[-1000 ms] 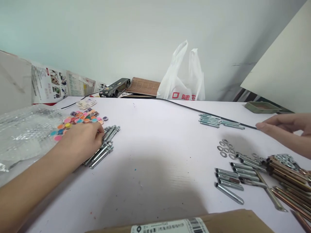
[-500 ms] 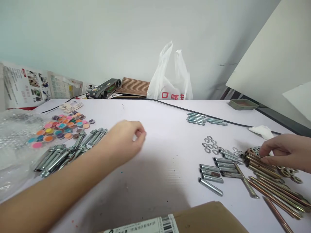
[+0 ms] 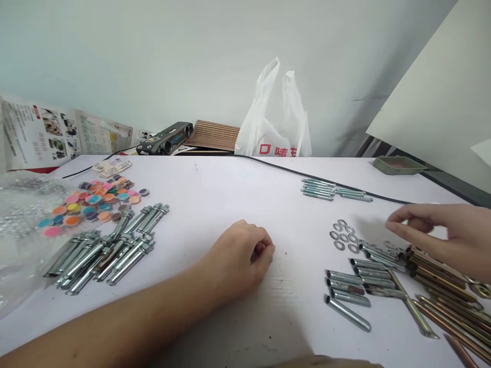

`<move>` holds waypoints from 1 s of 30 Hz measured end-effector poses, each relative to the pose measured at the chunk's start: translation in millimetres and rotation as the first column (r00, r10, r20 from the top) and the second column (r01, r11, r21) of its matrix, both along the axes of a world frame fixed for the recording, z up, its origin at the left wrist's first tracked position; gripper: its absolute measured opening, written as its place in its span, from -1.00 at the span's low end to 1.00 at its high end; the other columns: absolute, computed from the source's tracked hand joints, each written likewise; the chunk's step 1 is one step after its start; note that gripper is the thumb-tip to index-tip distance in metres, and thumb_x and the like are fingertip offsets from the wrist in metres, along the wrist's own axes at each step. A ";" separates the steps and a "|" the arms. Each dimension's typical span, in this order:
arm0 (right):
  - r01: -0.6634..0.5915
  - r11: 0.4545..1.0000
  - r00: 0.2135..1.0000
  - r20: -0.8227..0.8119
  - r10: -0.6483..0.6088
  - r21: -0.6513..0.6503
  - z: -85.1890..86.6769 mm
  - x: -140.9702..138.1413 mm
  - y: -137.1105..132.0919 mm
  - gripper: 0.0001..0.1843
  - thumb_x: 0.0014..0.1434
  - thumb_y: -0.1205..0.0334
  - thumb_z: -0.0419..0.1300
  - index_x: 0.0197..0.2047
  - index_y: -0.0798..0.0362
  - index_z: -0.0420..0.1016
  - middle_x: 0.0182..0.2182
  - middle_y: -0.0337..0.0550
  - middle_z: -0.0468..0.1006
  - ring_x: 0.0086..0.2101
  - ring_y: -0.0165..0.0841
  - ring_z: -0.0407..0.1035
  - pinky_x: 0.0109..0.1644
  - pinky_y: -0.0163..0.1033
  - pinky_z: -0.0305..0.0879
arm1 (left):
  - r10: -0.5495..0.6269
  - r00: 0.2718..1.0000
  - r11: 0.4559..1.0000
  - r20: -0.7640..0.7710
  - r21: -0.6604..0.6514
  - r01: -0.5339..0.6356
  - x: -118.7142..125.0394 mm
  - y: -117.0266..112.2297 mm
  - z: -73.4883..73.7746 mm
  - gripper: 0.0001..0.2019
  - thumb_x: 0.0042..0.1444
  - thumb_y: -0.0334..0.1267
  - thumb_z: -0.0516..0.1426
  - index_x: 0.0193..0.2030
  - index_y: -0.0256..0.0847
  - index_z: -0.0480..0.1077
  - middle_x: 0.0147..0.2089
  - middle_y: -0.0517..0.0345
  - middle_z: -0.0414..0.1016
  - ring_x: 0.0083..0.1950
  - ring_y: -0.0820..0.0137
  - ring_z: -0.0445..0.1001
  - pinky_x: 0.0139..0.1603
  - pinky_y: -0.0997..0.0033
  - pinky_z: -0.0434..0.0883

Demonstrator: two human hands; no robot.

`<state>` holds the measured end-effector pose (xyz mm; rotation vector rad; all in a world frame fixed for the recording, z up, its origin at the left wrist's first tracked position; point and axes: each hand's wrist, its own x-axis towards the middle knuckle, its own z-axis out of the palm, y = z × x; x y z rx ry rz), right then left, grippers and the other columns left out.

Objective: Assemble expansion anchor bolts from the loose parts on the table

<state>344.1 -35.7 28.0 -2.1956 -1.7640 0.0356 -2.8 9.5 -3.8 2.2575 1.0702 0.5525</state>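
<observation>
Both wrists [image 3: 209,276] apparently bare

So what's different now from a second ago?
The left hand came away from the bolts and moved right, to the middle of the table. The right hand dipped to the brass tubes, then drew back off them. I can't tell whether either holds anything. The coloured discs and plastic bag stayed put.

Widest open lane: mid-tabletop [image 3: 207,191], between bolts [image 3: 111,258] at left and washers [image 3: 340,236] and tubes [image 3: 345,277] at right. Left hand [image 3: 243,253] and forearm block its near part; beyond the knuckles, passage runs back to the cable [image 3: 284,171]. Narrower gap between washers and pins [image 3: 317,189]. Far right obstructed by rods [image 3: 441,278] and right hand [image 3: 441,232].
</observation>
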 end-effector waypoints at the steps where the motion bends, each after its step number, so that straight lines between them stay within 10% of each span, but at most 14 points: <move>1: 0.004 0.995 1.000 0.010 -0.003 -0.104 4.4 -5.2 9.1 -0.69 -0.06 -0.18 0.23 -0.32 -0.18 0.50 -0.39 -0.20 0.52 -0.55 -0.30 0.28 -0.43 -0.12 0.18 | -0.008 1.000 1.000 0.003 0.004 0.008 0.3 0.6 -0.5 -0.83 0.14 -0.29 0.02 -0.40 -0.18 0.40 -0.44 0.19 0.42 -0.29 0.40 0.34 -0.27 0.39 0.32; 7: 0.041 0.985 0.997 0.075 -0.029 -0.167 -2.2 -0.1 56.8 -0.71 0.04 -0.03 0.23 -0.20 -0.07 0.47 -0.44 -0.19 0.49 -0.42 -0.28 0.34 -0.31 -0.16 0.15 | -0.028 0.999 0.999 0.017 0.043 0.027 -1.0 0.8 -4.0 -0.83 0.15 -0.30 0.01 -0.40 -0.19 0.39 -0.43 0.18 0.43 -0.28 0.40 0.32 -0.25 0.37 0.32; 14: -0.167 0.985 0.978 0.133 0.159 0.053 -28.3 4.9 62.2 -0.57 0.21 -0.16 -0.01 -0.46 -0.03 0.41 -0.70 -0.26 0.26 -0.64 -0.38 0.13 -0.43 -0.18 0.00 | -0.068 0.997 0.993 0.027 0.101 0.064 -1.6 2.0 -5.0 -0.85 0.12 -0.33 0.02 -0.41 -0.20 0.39 -0.44 0.19 0.47 -0.31 0.41 0.33 -0.20 0.37 0.33; 19: -0.152 0.982 0.985 0.068 0.160 -0.110 0.0 -6.0 66.0 -0.56 0.19 -0.18 0.00 -0.43 -0.02 0.45 -0.57 -0.20 0.41 -0.52 -0.35 0.25 -0.38 -0.19 0.08 | -0.058 0.998 0.993 0.024 0.106 0.055 -1.1 2.3 -5.7 -0.84 0.12 -0.32 0.03 -0.41 -0.19 0.40 -0.43 0.18 0.48 -0.30 0.39 0.35 -0.19 0.35 0.32; 24: -0.360 0.933 0.932 0.040 0.360 -0.004 36.0 -55.5 52.5 -0.57 0.08 -0.25 0.05 -0.31 -0.07 0.46 -0.44 -0.21 0.48 -0.51 -0.36 0.31 -0.46 -0.24 0.15 | -0.025 0.999 0.999 0.034 0.042 0.024 -1.9 -0.4 -2.9 -0.85 0.13 -0.24 0.04 -0.37 -0.17 0.41 -0.39 0.19 0.51 -0.27 0.39 0.38 -0.19 0.34 0.33; 30: -0.545 0.838 0.837 -0.079 0.542 -0.028 27.3 -144.0 33.3 -0.68 0.19 -0.09 0.05 -0.38 -0.06 0.44 -0.55 -0.30 0.45 -0.62 -0.46 0.21 -0.56 -0.29 0.10 | 0.035 0.992 0.999 0.120 -0.007 -0.034 -3.7 -0.5 -0.1 -0.65 0.08 -0.02 0.14 -0.04 -0.11 0.36 -0.20 0.18 0.54 -0.17 0.34 0.41 -0.15 0.31 0.34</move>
